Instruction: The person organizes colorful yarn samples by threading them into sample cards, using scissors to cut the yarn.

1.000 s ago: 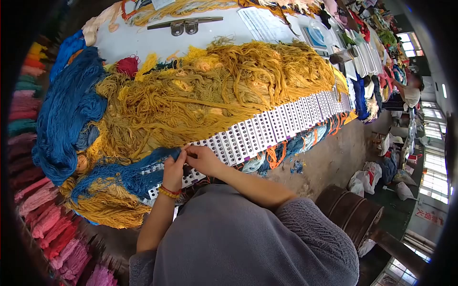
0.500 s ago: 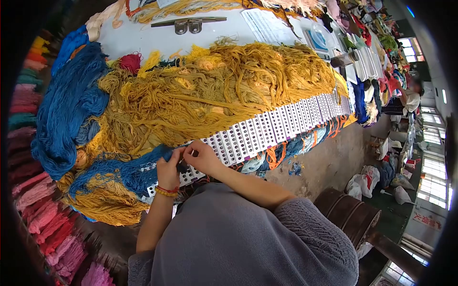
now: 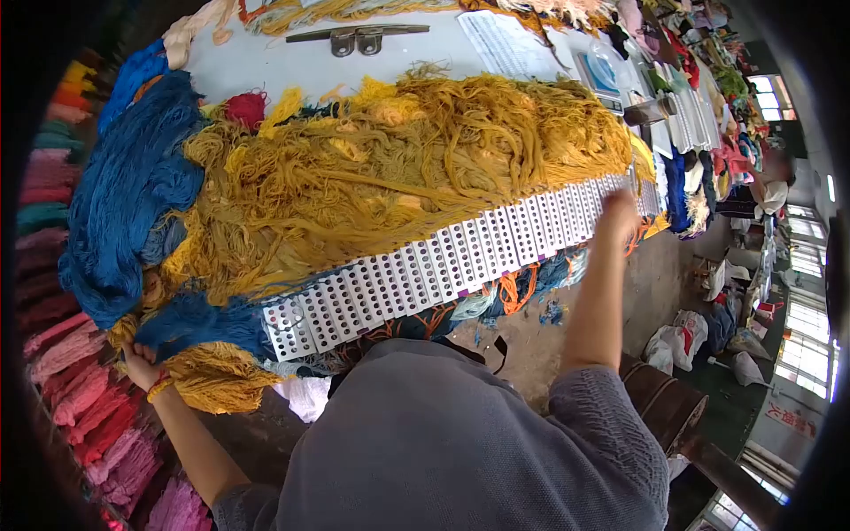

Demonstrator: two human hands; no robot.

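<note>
My left hand (image 3: 140, 365) is at the lower left end of the table, against the blue yarn (image 3: 199, 320) and beside the hanging golden yarn (image 3: 220, 376). Its fingers are partly hidden by the yarn. Toward the right end of a row of white cards with round holes (image 3: 398, 281), my right hand (image 3: 622, 217) is raised over the cards, blurred, and its fingers cannot be made out. A large heap of mustard-yellow yarn (image 3: 381, 168) lies along the cards' far side.
A thick blue skein (image 3: 133, 195) hangs at the left. Behind the heap are a metal clip bar (image 3: 358, 37), printed sheets (image 3: 509, 44), a scale (image 3: 598, 75) and a jar (image 3: 651, 111). Another person (image 3: 768, 190) is at the far right, and a rusty drum (image 3: 660, 398) stands nearby.
My hands have moved apart from the cards' left part: the left one down-left to the yarn, the right one far right. The blue yarn has shifted left, uncovering the leftmost cards.
</note>
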